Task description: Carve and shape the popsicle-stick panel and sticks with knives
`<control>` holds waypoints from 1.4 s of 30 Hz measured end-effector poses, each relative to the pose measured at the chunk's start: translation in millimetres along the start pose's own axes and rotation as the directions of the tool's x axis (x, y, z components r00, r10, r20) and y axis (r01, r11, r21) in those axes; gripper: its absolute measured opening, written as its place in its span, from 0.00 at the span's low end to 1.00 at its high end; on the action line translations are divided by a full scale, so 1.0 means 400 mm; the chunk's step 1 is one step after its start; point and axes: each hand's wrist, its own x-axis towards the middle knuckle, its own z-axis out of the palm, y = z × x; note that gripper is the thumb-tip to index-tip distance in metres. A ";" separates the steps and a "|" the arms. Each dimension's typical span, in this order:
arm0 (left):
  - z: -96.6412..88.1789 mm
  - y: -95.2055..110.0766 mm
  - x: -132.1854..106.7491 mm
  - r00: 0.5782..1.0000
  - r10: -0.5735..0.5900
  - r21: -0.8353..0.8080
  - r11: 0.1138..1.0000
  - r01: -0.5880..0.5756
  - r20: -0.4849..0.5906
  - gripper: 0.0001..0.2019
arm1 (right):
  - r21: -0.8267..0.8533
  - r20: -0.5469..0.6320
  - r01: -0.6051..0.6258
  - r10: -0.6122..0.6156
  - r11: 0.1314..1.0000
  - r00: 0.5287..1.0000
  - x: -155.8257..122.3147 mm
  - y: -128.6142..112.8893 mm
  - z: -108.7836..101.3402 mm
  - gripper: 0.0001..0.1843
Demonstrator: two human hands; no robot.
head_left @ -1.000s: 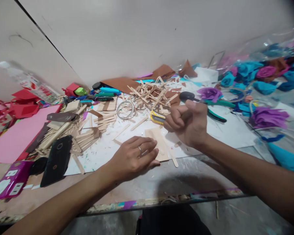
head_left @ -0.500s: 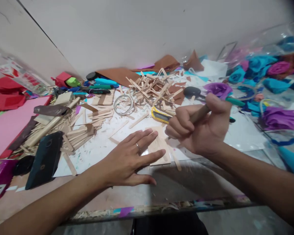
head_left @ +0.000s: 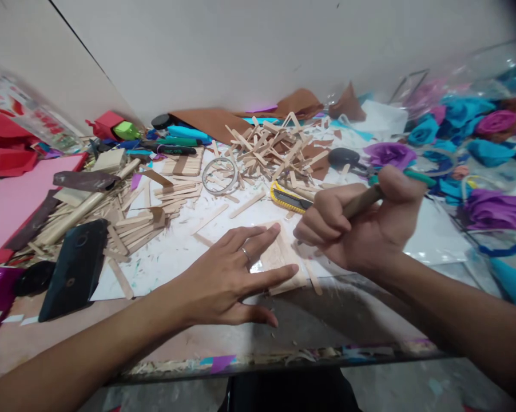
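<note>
My left hand (head_left: 234, 273) lies flat with its fingers spread on a small panel of joined wooden craft sticks (head_left: 284, 260) near the table's front edge; a ring is on one finger. My right hand (head_left: 361, 226) is closed in a fist round a wooden-handled tool (head_left: 363, 200), held just right of the panel and above it. The tool's tip is hidden by my fingers. A yellow utility knife (head_left: 289, 199) lies just behind the panel.
A heap of cut craft sticks (head_left: 275, 151) and a wire ring (head_left: 218, 175) lie behind. A black phone (head_left: 74, 268), more sticks and pink and red paper are at left. Green-handled pliers (head_left: 356, 163) and purple and blue paper flowers (head_left: 476, 137) are at right.
My left hand went from loosely curled to flat and spread on the stick panel. My right hand turned and the wooden handle now shows in its fist.
</note>
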 end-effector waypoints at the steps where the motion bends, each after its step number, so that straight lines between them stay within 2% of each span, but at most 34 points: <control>1: 0.001 0.000 0.000 1.000 -0.001 -0.001 1.000 0.001 0.001 0.40 | 0.003 0.033 -0.013 0.013 1.000 0.999 -0.002 -0.002 0.000 0.37; 5: 0.003 0.002 0.000 1.000 -0.010 0.000 1.000 0.010 0.010 0.40 | -0.034 0.136 -0.086 0.090 0.996 0.987 -0.007 -0.013 0.006 0.36; 12: 0.002 -0.001 0.005 1.000 -0.002 -0.047 0.999 0.002 0.001 0.42 | -0.001 0.161 -0.109 0.108 0.994 0.981 -0.009 0.013 0.013 0.36; 17: -0.013 0.000 0.007 0.999 -0.009 -0.070 0.997 0.012 0.052 0.40 | 0.000 0.194 -0.144 0.141 0.990 0.971 -0.005 0.017 -0.002 0.35; 25: -0.015 -0.006 0.008 0.996 -0.007 -0.143 0.990 0.019 0.086 0.41 | 0.083 0.098 -0.234 0.225 0.969 0.969 -0.021 0.011 0.028 0.33; 30: -0.012 -0.006 0.012 0.999 -0.002 -0.155 0.988 0.010 0.048 0.38 | 0.099 0.092 -0.254 0.245 0.962 0.965 -0.014 0.002 0.040 0.33; 34: -0.018 -0.004 0.014 0.999 0.002 -0.135 0.991 0.005 0.049 0.38 | 0.073 0.042 -0.289 0.286 0.955 0.957 -0.007 0.005 0.041 0.34; 39: -0.027 -0.003 0.015 0.997 -0.008 -0.118 0.993 0.018 0.081 0.38 | 0.106 0.094 -0.183 0.174 0.977 0.980 -0.002 0.025 0.035 0.34; 42: -0.029 -0.003 0.015 0.995 -0.014 -0.115 0.993 0.025 0.099 0.39 | 0.117 0.061 -0.204 0.198 0.972 0.978 0.000 0.026 0.036 0.35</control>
